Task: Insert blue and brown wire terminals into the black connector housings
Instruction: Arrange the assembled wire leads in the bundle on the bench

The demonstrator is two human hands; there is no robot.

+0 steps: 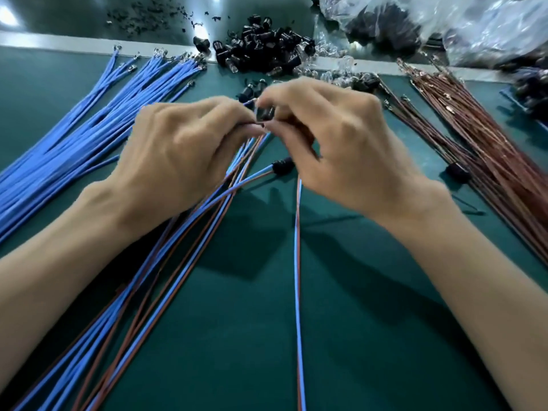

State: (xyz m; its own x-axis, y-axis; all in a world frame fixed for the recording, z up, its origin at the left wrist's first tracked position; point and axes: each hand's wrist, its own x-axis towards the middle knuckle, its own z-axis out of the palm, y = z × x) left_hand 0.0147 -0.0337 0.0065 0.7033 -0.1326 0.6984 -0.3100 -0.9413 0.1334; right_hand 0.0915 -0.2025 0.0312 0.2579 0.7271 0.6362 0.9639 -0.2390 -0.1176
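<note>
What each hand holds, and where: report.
Right hand pinches a small black plastic connector housing by its sides; left hand grips thin blue and brown wires near their tips.

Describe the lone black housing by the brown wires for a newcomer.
Find the brown wire bundle on the right of the green mat. At its inner edge, beside the right hand, lies one black housing. Unlike the back heap, it sits alone.

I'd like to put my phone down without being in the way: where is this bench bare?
Bare green mat lies at the near edge, between the crossing assembled wires and the single wire pair, and again right of that pair. Crowded: blue wires left, brown wires right, black housings at the far edge.
</note>
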